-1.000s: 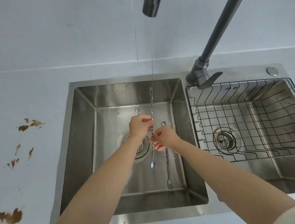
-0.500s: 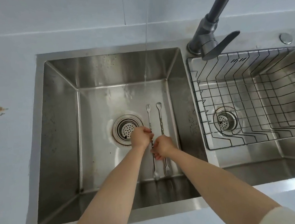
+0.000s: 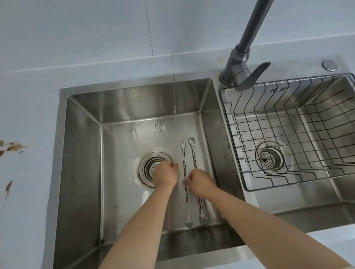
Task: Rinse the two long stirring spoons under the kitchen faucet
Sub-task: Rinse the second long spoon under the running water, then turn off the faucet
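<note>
We see the bench (image 3: pixel 19 105) carrying brown stains (image 3: pixel 4 149) beside the left sink basin (image 3: pixel 84 164). A thin water stream (image 3: pixel 174 87) from the faucet (image 3: pixel 248 42) lands at the basin's rear. Both spoons now lie flat and parallel on the basin floor: the left spoon (image 3: pixel 186 189) and right spoon (image 3: pixel 193 154). A second ago one was raised under the stream. The left hand (image 3: pixel 165 174) is curled closed, empty, apart from them; the right hand (image 3: pixel 200 181) pinches the left spoon with its fingers (image 3: pixel 189 177).
</note>
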Tool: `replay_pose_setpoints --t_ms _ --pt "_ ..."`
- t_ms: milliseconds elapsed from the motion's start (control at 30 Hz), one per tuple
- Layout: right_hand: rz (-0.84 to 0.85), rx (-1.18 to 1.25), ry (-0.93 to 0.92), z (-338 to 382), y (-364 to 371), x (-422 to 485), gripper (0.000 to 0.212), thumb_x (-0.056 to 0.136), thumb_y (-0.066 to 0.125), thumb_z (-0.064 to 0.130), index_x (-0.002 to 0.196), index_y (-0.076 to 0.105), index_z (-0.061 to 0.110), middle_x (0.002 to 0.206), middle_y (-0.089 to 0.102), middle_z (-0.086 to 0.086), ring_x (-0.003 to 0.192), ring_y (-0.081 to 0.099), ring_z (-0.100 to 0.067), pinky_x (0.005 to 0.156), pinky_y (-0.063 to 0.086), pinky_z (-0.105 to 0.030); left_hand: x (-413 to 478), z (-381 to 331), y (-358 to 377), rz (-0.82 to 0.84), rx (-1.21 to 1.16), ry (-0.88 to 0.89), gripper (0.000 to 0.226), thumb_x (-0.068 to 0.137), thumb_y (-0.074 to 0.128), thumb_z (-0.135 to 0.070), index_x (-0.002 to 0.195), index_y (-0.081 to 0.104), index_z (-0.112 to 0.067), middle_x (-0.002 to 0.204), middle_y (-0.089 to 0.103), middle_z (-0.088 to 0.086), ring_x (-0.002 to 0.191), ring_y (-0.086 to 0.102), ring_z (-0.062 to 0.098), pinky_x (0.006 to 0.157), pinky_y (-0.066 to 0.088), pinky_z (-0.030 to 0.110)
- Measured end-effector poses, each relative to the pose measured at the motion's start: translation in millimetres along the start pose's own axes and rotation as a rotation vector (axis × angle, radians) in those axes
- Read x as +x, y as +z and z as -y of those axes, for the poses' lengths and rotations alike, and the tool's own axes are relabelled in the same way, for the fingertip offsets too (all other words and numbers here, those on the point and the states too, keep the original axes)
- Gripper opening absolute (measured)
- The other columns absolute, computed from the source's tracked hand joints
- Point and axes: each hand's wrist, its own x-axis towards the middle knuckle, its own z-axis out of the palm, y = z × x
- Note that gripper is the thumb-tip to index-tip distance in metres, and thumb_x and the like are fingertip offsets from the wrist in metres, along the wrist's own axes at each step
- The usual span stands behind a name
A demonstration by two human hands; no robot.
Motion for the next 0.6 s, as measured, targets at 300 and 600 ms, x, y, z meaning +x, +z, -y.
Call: replay_pose_setpoints --t_ms 300,600 --pt "-0.08 0.464 -0.169 52 -104 -72 0.064 0.095 0.039 0.039 0.148 0.016 0.011 0.152 0.029 -0.008 0.137 0.033 -0.025 0.112 0.027 -0.035 -49 -66 -141 -0.312 -0.042 0.324 0.045 0.099 0.035 -0.023 0.141 0.032 -0.008 0.149 0.036 0.011 0.137 0.033 0.025 0.114 0.025 0.037" --pt "-0.118 0.912 -0.321 72 -191 -108 0.08 0.094 0.044 0.039 0.147 -0.014 0.024 0.159 0.007 -0.003 0.144 0.014 -0.028 0.117 0.013 -0.045 -130 -212 -270 -0.563 -0.236 0.711 0.063 0.089 0.057 -0.026 0.142 0.028 -0.011 0.145 0.041 0.008 0.131 0.041 0.02 0.108 0.033 0.032"
